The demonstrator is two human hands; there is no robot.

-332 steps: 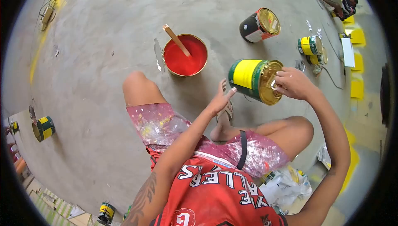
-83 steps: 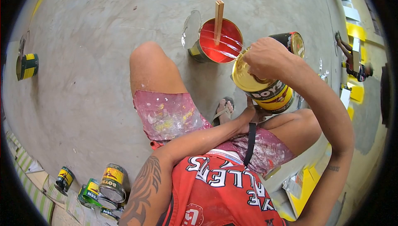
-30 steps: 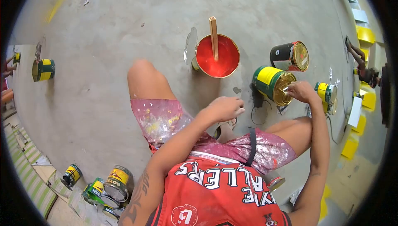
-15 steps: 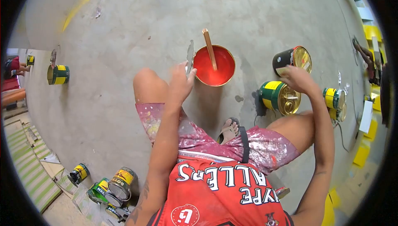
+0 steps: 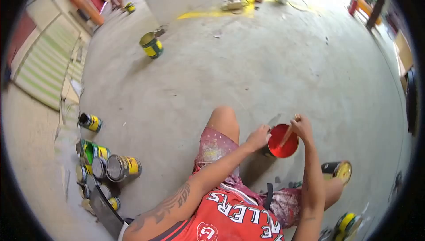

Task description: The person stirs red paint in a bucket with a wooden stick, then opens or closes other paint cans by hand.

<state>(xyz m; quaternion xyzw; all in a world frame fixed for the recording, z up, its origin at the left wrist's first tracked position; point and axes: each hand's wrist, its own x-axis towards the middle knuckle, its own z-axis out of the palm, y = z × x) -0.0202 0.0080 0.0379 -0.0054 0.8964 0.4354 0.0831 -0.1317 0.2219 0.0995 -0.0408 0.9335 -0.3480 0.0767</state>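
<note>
Now, red paint can (image 5: 283,147) between hands, left hand (image 5: 259,136) apparently gripping rim, right hand (image 5: 303,127) grasping stick (image 5: 287,136)

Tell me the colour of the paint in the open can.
Red paint, best seen in head view.

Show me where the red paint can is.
Head view, right of centre: red paint can on the floor, between the left hand at its rim and the right hand holding the stick.
</note>
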